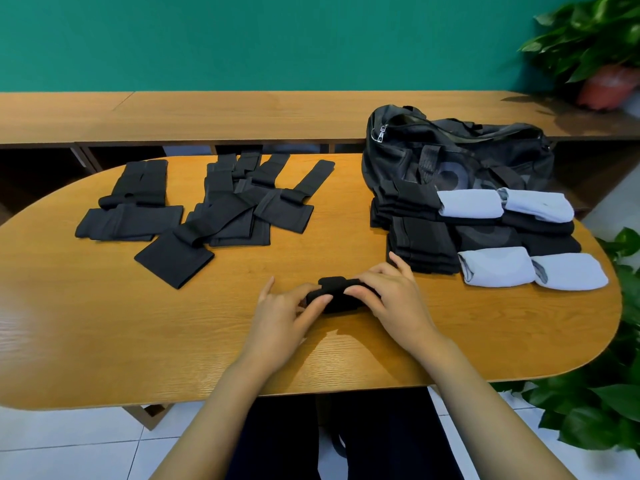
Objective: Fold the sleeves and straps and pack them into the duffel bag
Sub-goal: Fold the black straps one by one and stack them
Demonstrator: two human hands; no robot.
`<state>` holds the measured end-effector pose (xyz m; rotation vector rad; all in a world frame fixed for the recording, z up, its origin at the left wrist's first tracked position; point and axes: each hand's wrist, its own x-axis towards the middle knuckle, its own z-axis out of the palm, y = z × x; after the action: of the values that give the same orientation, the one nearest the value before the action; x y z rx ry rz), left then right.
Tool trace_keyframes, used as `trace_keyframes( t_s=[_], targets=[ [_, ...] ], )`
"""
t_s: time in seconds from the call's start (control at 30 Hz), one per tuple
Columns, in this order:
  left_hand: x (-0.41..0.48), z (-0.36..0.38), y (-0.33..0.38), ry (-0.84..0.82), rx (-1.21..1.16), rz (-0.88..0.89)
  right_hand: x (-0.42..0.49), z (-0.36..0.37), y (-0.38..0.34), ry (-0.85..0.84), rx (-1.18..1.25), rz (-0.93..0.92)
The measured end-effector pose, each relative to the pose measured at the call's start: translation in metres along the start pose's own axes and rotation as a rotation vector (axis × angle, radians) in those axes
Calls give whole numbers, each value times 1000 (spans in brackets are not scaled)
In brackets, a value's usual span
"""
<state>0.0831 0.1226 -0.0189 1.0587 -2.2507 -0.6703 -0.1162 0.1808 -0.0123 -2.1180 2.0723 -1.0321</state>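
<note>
Black fabric strap [337, 284], folded into a short thick bundle, sits on the oval wooden table [104, 323] directly under the fingers of both hands. The left hand [280, 320] pinches its left end between thumb and curled fingers. The right hand [398, 303] curls its fingers over the right end. Just beyond the right fingertips stands the stack of folded black pieces [422, 244] beside pale blue rolled sleeves [495, 268]. The black duffel bag [485, 157] sits behind those, well away from the fingers. Far left of the left fingers lies the unfolded black heap [225, 209]. Likely risks: the springy cloth unfolds if either grip loosens, or a lift brushes the near stack and topples it.
</note>
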Motion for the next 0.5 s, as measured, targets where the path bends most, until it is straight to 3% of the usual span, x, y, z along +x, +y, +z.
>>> trace_keyframes(
  t_s=[0.2,0.33,0.5],
  targets=[
    [16,-1,6,88,-103,-160,19,-3,-7,-31,-27,92],
    [17,2,-1,147,62,-141,14,4,-9,-36,-137,75],
    [11,3,-14,-89,125,-40,-8,11,-8,-229,-156,134]
  ],
)
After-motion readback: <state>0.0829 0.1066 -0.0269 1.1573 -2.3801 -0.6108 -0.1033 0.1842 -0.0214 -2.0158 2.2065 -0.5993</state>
